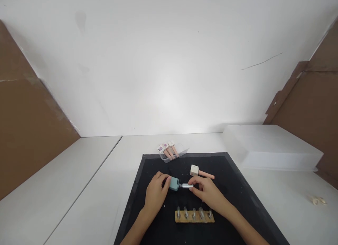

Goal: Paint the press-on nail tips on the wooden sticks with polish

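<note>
Teal block (174, 183) pinched by left hand (156, 192); right hand (207, 191) grips silver tip (187, 186).

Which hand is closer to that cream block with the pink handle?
Right. The right hand sits just below the cream block; the left hand is farther off, holding the teal piece.

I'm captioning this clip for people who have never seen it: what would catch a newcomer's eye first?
First, the two hands meeting mid-mat: the left hand grips a small teal block while the right hand pinches a silver piece at its end. All this sits on a black mat on a white table. Nearer the person lies a wooden strip carrying a row of metal pieces.
</note>
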The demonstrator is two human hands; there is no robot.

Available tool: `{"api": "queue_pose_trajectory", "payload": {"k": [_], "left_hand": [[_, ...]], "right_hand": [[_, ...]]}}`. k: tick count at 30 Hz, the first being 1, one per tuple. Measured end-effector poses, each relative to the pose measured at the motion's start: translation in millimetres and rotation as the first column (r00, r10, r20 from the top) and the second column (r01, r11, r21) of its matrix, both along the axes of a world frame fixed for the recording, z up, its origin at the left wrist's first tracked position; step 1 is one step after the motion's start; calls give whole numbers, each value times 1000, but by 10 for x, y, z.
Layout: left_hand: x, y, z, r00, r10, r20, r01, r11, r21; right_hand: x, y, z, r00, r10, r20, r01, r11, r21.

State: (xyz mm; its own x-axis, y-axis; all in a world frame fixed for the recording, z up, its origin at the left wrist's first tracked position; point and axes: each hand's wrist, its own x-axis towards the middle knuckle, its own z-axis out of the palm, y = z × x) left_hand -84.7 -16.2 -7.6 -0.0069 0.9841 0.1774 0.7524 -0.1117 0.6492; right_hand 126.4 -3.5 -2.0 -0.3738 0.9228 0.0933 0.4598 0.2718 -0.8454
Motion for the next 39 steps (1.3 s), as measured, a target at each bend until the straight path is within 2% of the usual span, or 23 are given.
{"api": "queue_pose_trajectory", "payload": {"k": [6,8,11,14,17,21,27,33,39], "left_hand": [[-94,15,22,997,62,54,-62,998,0],[-121,13,35,997,22,71,-21,1000,-19],[-155,0,91,986,-124,109,134,987,-85],[-184,-38,191,950,-277,142,299,939,-169],[-207,-99,297,918,-364,159,394,886,-245],[-225,-178,378,893,-424,155,451,828,-334],[-196,-256,406,863,-491,120,492,760,-424],[-91,-297,341,850,-525,-39,451,764,-461],[-5,-297,289,851,-524,-39,470,791,-393]], "right_hand": [[39,56,-22,996,-24,-83,23,1000,-18],[48,74,-42,993,-30,-110,27,999,-29],[68,92,-51,989,-44,-143,38,998,-45],[87,101,-31,983,-57,-172,45,996,-75],[96,104,4,977,-65,-203,42,993,-114],[110,92,76,965,-66,-255,23,986,-168],[126,20,239,940,-58,-335,-15,977,-211],[121,-53,304,916,-29,-400,-57,978,-200],[121,-71,295,890,7,-457,-85,985,-152]]}}
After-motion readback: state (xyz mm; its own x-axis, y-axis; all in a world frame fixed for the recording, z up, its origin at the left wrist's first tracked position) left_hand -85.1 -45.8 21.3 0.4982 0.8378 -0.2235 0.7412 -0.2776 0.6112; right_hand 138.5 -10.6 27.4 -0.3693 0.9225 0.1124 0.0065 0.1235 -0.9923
